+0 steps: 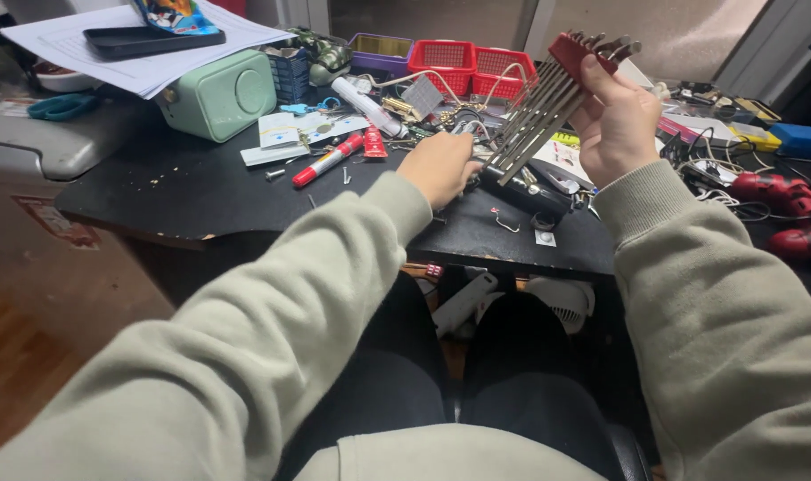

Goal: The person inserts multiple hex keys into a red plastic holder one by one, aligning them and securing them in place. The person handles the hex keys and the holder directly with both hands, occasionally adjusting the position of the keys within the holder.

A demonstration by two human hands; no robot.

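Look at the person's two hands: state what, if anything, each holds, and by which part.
The right hand holds a hex key set by its red holder. The left hand touches the keys' long ends; a closed grip cannot be told.

Red holder, grey steel hex keys. Mint-green speaker. Red marker, white cap end. Two red baskets. Black tabletop. Sage-grey sleeves.

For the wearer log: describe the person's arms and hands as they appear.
Both arms wear loose, pale grey-green sweatshirt sleeves with ribbed cuffs at the wrists. The left hand and right hand are bare: no gloves, and no rings or watch visible.
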